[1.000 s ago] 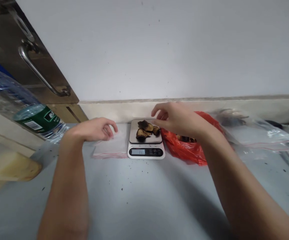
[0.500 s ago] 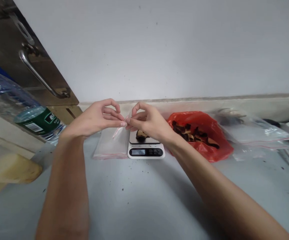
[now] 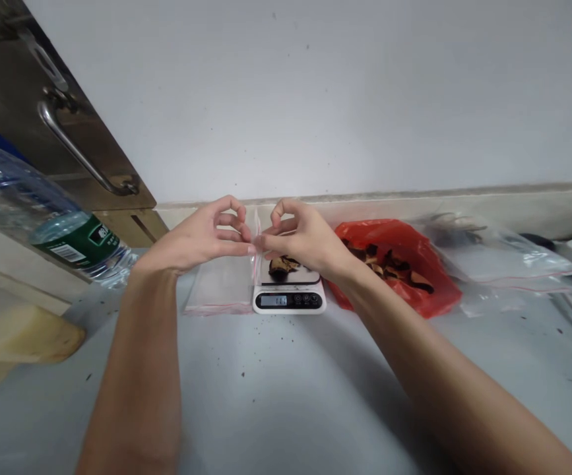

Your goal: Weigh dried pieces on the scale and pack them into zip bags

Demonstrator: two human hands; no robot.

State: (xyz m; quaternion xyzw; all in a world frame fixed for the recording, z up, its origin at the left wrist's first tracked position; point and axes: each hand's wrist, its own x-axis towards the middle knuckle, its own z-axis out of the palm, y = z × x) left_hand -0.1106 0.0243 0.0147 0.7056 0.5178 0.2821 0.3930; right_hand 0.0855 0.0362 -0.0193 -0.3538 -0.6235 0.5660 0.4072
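My left hand (image 3: 201, 236) and my right hand (image 3: 299, 239) meet above the counter, each pinching the top edge of a small clear zip bag (image 3: 256, 254) with a red strip. The bag hangs edge-on between my fingertips. Just below stands a small white digital scale (image 3: 289, 299) with dark dried slices (image 3: 282, 266) on its pan. A stack of flat clear zip bags (image 3: 219, 290) lies left of the scale. An open red plastic bag (image 3: 399, 267) holding more dried pieces sits to the right.
A plastic water bottle (image 3: 43, 214) with a green label lies at the left, beside a wooden block (image 3: 23, 336). Clear zip bags (image 3: 498, 264) lie at the right. A metal door with a handle (image 3: 75, 148) stands at the back left. Dark crumbs dot the grey counter (image 3: 286, 389).
My left hand lifted a bag off the stack and my right hand left the scale to join it. Both now pinch the bag, which has turned upright.
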